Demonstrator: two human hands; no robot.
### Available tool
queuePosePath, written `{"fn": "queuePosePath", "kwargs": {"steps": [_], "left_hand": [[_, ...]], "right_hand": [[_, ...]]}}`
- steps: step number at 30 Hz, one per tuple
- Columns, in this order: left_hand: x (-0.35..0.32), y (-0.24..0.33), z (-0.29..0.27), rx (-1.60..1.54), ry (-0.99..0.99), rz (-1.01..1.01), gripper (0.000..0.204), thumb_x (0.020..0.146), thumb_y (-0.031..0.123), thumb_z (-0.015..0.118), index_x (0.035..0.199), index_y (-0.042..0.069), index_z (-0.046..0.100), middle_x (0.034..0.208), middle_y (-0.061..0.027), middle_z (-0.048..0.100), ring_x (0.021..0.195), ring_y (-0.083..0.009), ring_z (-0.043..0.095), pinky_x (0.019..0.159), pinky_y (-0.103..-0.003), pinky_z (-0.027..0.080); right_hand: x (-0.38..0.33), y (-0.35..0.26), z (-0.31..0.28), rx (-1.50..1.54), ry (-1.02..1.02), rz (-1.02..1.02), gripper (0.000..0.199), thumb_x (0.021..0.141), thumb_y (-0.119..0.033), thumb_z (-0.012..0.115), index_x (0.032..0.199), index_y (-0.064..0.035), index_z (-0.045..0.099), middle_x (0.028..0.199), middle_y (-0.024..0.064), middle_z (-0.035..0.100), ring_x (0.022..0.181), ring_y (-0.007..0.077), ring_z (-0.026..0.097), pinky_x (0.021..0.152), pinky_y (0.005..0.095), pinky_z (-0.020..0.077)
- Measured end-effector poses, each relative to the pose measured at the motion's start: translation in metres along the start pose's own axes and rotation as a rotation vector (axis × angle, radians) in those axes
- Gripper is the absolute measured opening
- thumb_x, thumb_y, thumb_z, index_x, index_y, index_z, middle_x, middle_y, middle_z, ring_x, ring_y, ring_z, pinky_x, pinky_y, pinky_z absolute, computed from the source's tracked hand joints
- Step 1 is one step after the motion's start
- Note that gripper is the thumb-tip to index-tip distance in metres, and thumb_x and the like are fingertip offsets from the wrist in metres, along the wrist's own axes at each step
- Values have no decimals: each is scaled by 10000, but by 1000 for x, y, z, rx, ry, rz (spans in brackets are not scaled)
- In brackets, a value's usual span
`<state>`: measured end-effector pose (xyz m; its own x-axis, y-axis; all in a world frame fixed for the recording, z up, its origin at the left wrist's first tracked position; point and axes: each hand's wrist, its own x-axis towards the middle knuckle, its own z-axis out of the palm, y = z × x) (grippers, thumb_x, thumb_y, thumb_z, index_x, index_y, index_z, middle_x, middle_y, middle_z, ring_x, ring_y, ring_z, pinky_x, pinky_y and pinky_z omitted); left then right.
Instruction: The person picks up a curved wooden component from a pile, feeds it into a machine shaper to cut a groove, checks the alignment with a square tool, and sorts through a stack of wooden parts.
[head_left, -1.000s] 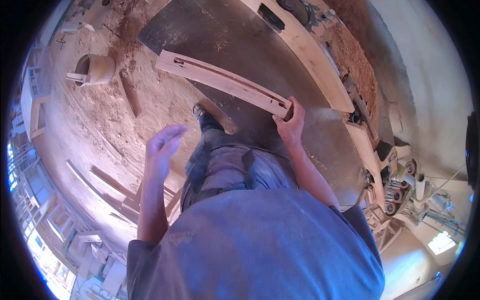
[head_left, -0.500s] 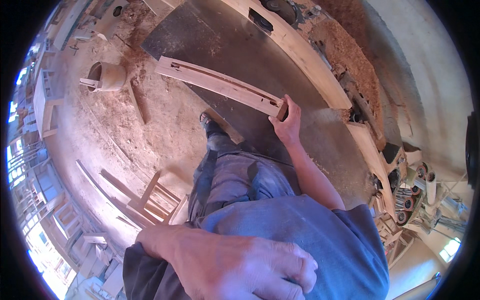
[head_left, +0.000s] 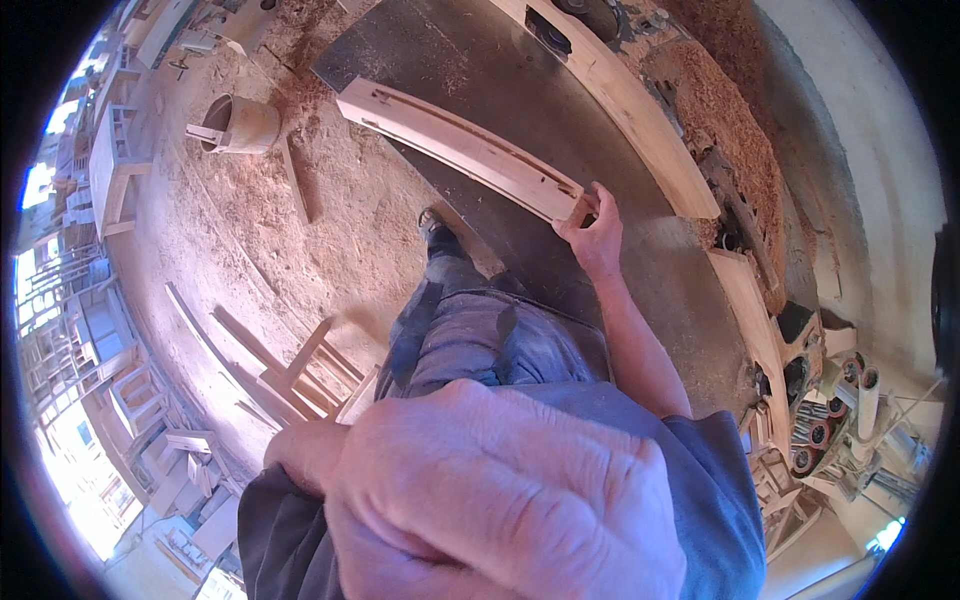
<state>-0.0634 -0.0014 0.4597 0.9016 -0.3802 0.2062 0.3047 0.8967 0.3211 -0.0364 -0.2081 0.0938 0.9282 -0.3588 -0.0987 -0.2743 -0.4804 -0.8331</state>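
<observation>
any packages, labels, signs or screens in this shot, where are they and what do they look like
None that can be made out: no package, label, sign or screen shows.
What is there instead: a long pale curved wooden piece on the dark machine table, its near end held by the right hand.
The left hand is a closed fist close to the camera, holding nothing visible.
A round pale bucket stands on the sawdust-covered floor.

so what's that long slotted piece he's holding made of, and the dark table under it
The long slotted piece, gripped at its near end by the right hand, looks like pale, bare wood: light tan, matt, with a routed groove along its face. The dark table under it looks like metal, perhaps cast iron or steel: flat, grey, dull sheen, dusted with sawdust. I cannot be sure.
</observation>
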Motion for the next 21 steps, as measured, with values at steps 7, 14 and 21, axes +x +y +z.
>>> {"fn": "queuePosePath", "kwargs": {"steps": [7,14,21], "left_hand": [[37,0,0,-393,-65,-253,271,910,-95,707,1122,-245,631,920,-308,683,732,-324,712,585,-389,564],[47,-28,-15,-169,-344,2,379,797,-66,854,1121,-171,689,967,-277,735,792,-301,744,667,-357,577],[45,-20,-13,-101,-374,106,421,857,-8,799,1224,-122,627,1021,-266,725,888,-329,731,751,-385,571]], "right_hand": [[20,-3,-26,-132,53,79,572,777,-172,842,1279,13,640,1218,171,696,1179,341,640,1033,452,497],[22,-35,-15,-360,92,-524,693,733,-154,846,1360,-56,567,1430,174,551,1302,402,512,1135,535,371],[36,-63,23,-648,-173,-410,865,710,-209,865,1454,-41,457,1254,201,562,1182,396,567,1007,514,462]]}}
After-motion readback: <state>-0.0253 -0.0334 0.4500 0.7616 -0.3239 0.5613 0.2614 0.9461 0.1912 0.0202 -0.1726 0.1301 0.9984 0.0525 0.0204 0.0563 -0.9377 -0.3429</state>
